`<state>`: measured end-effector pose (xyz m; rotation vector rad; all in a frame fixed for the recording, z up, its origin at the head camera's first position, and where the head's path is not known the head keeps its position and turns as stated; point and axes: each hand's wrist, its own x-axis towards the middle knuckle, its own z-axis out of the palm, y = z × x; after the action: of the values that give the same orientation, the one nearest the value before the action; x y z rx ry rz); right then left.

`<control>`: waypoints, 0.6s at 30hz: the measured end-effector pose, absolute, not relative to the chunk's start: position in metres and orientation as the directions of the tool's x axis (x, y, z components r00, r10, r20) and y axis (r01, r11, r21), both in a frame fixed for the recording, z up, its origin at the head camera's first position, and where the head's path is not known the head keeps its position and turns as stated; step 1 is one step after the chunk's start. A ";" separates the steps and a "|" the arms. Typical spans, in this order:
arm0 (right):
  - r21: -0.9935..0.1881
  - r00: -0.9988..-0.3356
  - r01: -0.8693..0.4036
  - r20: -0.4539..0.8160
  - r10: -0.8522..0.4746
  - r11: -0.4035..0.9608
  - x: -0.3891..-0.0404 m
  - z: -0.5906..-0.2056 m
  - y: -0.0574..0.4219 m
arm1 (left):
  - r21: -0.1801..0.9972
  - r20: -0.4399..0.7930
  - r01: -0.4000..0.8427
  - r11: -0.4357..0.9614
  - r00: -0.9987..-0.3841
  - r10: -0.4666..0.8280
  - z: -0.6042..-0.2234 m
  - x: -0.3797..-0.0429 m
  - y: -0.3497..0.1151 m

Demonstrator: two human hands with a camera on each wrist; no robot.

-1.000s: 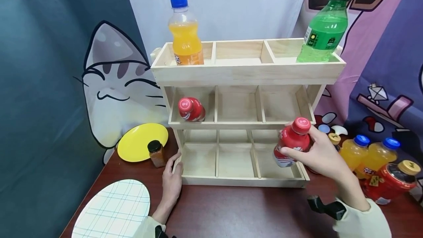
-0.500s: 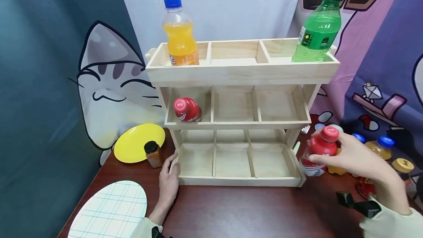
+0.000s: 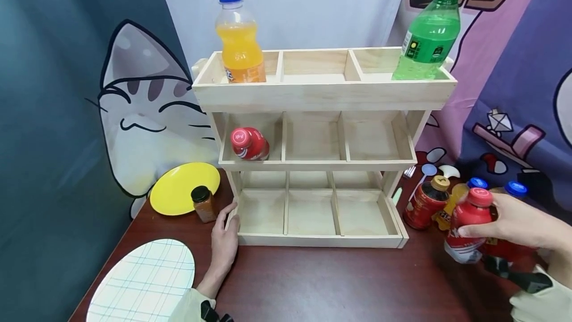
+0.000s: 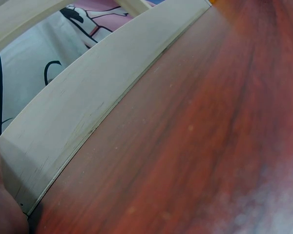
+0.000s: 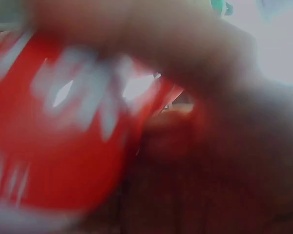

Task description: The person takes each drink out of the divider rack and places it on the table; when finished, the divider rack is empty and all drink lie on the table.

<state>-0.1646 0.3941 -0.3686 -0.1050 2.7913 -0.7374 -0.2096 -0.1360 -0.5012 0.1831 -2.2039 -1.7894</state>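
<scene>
The fingers of the right hand (image 3: 514, 222) bend round a red bottle (image 3: 469, 215), thumb on the near side, parted only by the bottle's own width. The bottle is to the right of the rack (image 3: 321, 97), outside it and slightly tilted; whether its base meets the surface (image 3: 330, 277) I cannot tell.

The left hand (image 3: 223, 240) rests at the left end of the rack's bottom tier, touching the wood. Most of its fingers are hidden, so whether they grip the edge cannot be told.

In the rack, an orange bottle (image 3: 243, 53) stands in the top tier's left compartment, a green bottle (image 3: 431, 39) in its right one, and the other red bottle (image 3: 254, 145) in the middle tier's left one.

Just right of the rack is a gold-capped bottle (image 3: 422, 207), with blue-capped bottles (image 3: 516, 189) farther right, partly covered. Left of the rack are a jar (image 3: 204, 207) and a yellow plate (image 3: 183, 188).

The bottle work looks partway: three have places in the rack, while the held one and the group to its right seem left to deal with.
</scene>
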 end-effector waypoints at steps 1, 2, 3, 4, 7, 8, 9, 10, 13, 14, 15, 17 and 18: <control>-0.490 -0.962 -0.004 -0.236 -0.137 0.872 -0.165 -0.370 0.397 | 0.972 0.145 0.085 0.218 -0.949 -0.281 -0.501 -0.210 -0.136; -0.487 -0.959 -0.002 -0.247 -0.140 0.873 -0.166 -0.372 0.399 | 0.973 0.144 0.083 0.218 -0.949 -0.281 -0.501 -0.210 -0.136; -0.484 -0.956 0.007 -0.259 -0.136 0.875 -0.166 -0.373 0.400 | 0.972 0.142 0.081 0.219 -0.949 -0.281 -0.501 -0.210 -0.136; -0.488 -0.953 0.015 -0.271 -0.135 0.873 -0.167 -0.374 0.402 | 0.973 0.140 0.079 0.218 -0.949 -0.282 -0.501 -0.210 -0.136; -0.529 -0.941 0.056 -0.312 -0.133 0.847 -0.169 -0.374 0.405 | 0.974 0.138 0.077 0.214 -0.948 -0.286 -0.502 -0.209 -0.136; -0.532 -0.938 0.064 -0.322 -0.132 0.844 -0.169 -0.374 0.405 | 0.974 0.138 0.077 0.213 -0.948 -0.285 -0.502 -0.209 -0.137; -0.536 -0.934 0.075 -0.333 -0.129 0.841 -0.170 -0.374 0.406 | 0.974 0.137 0.077 0.212 -0.948 -0.286 -0.502 -0.209 -0.137; -0.540 -0.934 0.073 -0.331 -0.132 0.839 -0.171 -0.374 0.406 | 0.974 0.138 0.078 0.211 -0.949 -0.285 -0.503 -0.208 -0.136; -0.501 -0.927 0.077 -0.355 -0.124 0.862 -0.173 -0.373 0.408 | 0.974 0.140 0.080 0.210 -0.948 -0.285 -0.502 -0.208 -0.136; -0.488 -0.924 0.081 -0.364 -0.119 0.869 -0.173 -0.373 0.408 | 0.974 0.142 0.082 0.213 -0.948 -0.286 -0.502 -0.208 -0.136; -0.480 -0.917 0.101 -0.384 -0.106 0.871 -0.174 -0.373 0.409 | 0.973 0.143 0.082 0.215 -0.948 -0.285 -0.502 -0.208 -0.136; -0.461 -0.898 0.153 -0.435 -0.072 0.874 -0.174 -0.373 0.412 | 0.972 0.146 0.085 0.217 -0.949 -0.280 -0.501 -0.209 -0.136; -0.460 -0.884 0.193 -0.465 -0.050 0.867 -0.173 -0.372 0.413 | 0.972 0.150 0.090 0.217 -0.950 -0.275 -0.501 -0.210 -0.136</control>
<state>-0.1732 0.4133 -0.3721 0.1049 2.5652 -0.6991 -0.2096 -0.1357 -0.5009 0.1736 -2.2052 -1.7926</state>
